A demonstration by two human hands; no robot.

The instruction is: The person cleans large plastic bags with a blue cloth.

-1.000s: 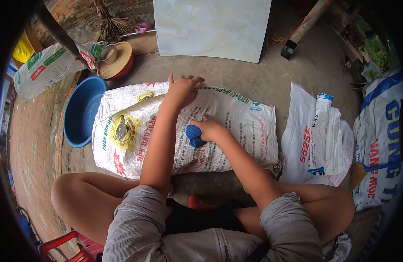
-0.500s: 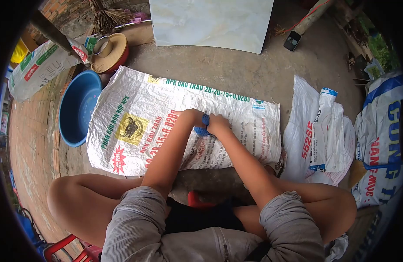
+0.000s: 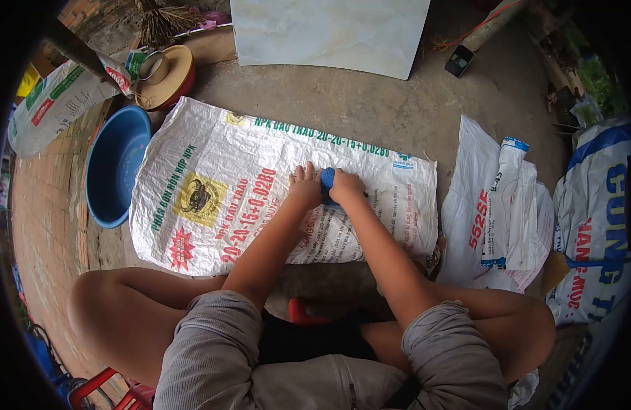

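Observation:
A white woven fertilizer sack [image 3: 261,150] with green and red print lies flat on the ground in front of my crossed legs. My left hand [image 3: 304,187] rests on the middle of it, palm down with fingers spread. Just right of that, my right hand [image 3: 347,187] is closed around a bunched blue cloth [image 3: 327,179], pressing it on the sack's surface. Part of the cloth is hidden under the fingers.
Left of the sack stands a blue plastic basin [image 3: 91,184], with a tan hat-like round item [image 3: 182,68] behind it. A pale marbled panel [image 3: 329,34] is at the back. More white sacks [image 3: 466,184] lie on the right. A phone-like device [image 3: 459,61] leans by a post.
My left hand has opened out, its fingers now spread flat on the sack. The right hand keeps its hold on the blue cloth and has shifted slightly. The view has moved a little.

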